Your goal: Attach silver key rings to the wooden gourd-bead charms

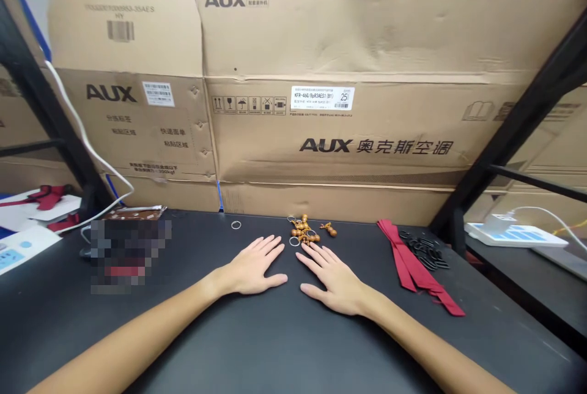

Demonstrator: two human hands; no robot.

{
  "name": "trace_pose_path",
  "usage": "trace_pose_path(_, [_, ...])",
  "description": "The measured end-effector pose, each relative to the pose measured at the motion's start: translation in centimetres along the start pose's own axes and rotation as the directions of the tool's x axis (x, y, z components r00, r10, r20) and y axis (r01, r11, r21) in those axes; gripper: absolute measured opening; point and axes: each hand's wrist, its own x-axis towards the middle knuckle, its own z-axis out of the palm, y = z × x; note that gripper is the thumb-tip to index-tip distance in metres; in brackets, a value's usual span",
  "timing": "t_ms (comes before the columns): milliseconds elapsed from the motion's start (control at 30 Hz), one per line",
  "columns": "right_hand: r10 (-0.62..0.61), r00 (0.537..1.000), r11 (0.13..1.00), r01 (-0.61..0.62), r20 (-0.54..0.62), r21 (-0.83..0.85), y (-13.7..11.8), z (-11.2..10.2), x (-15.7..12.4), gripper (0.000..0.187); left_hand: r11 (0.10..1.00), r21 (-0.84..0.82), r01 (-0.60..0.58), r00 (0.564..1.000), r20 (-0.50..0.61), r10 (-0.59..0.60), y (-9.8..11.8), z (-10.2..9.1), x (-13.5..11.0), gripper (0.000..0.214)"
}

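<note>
Both my hands rest palm down on the black tabletop (220, 345), thumbs pointing toward each other with a gap between them. My left hand (257, 265) is flat with fingers stretched out and holds nothing. My right hand (334, 279) lies the same way, its fingertips close to a small heap of brown gourd-shaped pendants (302, 230) with metal rings. One more gourd pendant (329, 230) lies just right of the heap. A loose metal ring (236, 225) sits beyond my left hand, apart from the heap.
Red ribbon strips (413, 265) and a pile of black clips or loops (424, 250) lie at the right. A partly blurred dark item (123, 253) is at the left. Cardboard boxes (389, 45) wall off the back; a power strip (513, 235) stands beyond the right frame post.
</note>
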Motion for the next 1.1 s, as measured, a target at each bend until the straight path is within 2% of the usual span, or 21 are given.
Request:
trace_pose_path(200, [-0.009,1.0,1.0,0.009,0.018,0.001,0.3,-0.3,-1.1,0.065,0.997,-0.01,-0.076,0.997,0.022,0.076,1.4,0.2,-0.5,0.074])
trace_pose_path(533, [0.026,0.997,0.999,-0.028,0.067,0.022,0.4,-0.5,-1.1,0.068,0.977,-0.08,-0.197,0.97,0.13,0.207,4.1,-0.6,-0.9,0.079])
trace_pose_path(667, [0.024,0.999,0.999,-0.026,0.047,0.044,0.4,-0.5,-1.1,0.068,0.987,-0.08,-0.139,0.983,0.112,0.148,4.1,-0.7,-0.7,0.078])
trace_pose_path(833, [0.02,1.0,0.998,-0.021,0.016,0.059,0.6,-0.3,-1.1,0.066,0.999,-0.034,-0.006,1.0,0.002,0.006,2.9,0.0,0.1,0.077])
trace_pose_path(1100, [0.032,0.999,0.998,-0.033,0.022,0.055,0.3,-0.5,-1.1,0.066,1.0,0.014,-0.006,1.0,0.006,0.006,2.6,0.3,0.4,0.076])
